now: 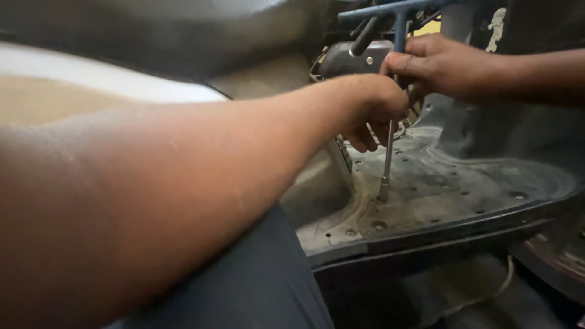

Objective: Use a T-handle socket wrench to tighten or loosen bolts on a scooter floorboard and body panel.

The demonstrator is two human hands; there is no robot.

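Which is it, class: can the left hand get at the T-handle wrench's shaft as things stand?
Probably yes: the left hand is already at the shaft, with nothing between them; the right hand grips higher up.

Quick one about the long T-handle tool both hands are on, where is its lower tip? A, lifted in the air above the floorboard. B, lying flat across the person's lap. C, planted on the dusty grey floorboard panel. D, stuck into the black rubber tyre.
C: the T-handle tool stands nearly upright, its lower tip set on the grey floorboard panel, with the left hand and right hand around its shaft.
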